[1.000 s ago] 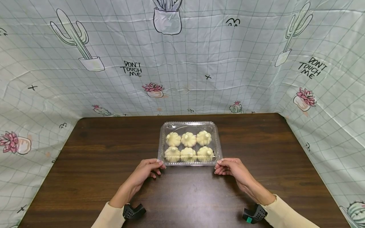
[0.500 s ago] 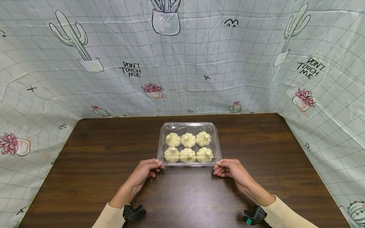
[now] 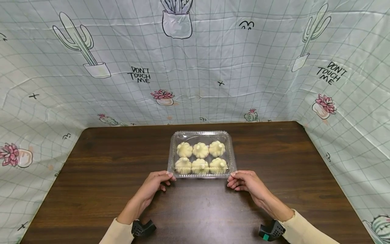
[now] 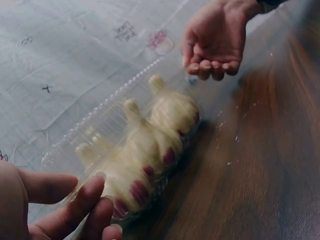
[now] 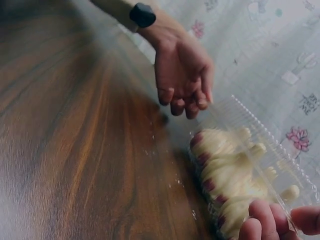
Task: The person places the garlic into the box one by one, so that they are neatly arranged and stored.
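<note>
A clear plastic clamshell box (image 3: 199, 133) lies on the table, its lid over several pale garlic bulbs (image 3: 200, 150) in two rows. Purple patches show low on the bulbs (image 4: 169, 155) in the left wrist view. At the box's near left corner, my left hand (image 3: 156, 181) pinches the rim between thumb and fingers. My right hand (image 3: 248, 181) pinches the near right corner the same way, its other fingers curled beneath. Both wrist views show the thin plastic edge between the fingertips. Whether the lid is fastened cannot be told.
The dark wooden table (image 3: 115, 162) stretches out on both sides of the box. A white gridded cloth with printed cacti (image 3: 201, 67) hangs behind it and at both sides. Black devices (image 3: 143, 228) sit on both wrists, by the cream sleeves (image 3: 117, 232).
The head view has shifted very slightly. Both hands keep their pinch on the box's near corners, and the box and garlic stay in place.
</note>
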{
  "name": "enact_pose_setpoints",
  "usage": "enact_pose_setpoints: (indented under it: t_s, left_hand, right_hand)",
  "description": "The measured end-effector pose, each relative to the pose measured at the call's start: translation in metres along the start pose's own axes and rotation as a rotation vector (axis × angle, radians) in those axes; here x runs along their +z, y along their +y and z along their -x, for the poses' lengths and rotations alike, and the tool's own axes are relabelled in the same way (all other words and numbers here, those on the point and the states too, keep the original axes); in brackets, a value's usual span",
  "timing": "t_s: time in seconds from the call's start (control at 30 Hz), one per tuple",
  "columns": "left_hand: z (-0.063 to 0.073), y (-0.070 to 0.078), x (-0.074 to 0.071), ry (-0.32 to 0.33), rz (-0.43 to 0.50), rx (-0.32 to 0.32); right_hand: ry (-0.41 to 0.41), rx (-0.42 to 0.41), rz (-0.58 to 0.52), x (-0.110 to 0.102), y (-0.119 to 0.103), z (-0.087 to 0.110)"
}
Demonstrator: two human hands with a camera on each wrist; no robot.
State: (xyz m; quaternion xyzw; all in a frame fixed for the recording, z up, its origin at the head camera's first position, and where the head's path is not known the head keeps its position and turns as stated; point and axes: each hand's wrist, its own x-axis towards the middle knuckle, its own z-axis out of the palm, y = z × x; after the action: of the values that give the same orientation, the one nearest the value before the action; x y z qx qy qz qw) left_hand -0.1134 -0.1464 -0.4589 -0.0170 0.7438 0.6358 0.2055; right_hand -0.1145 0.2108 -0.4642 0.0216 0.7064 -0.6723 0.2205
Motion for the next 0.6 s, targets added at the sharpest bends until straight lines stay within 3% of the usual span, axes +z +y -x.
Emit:
enact_pose_setpoints:
  t_s: [0.6]
  left_hand:
    - [0.0008,0.0031,0.0036,0.022,0.022,-0.021]
  right_hand:
    - [-0.041,0.027,0.028,0.0,-0.0029,0.0011]
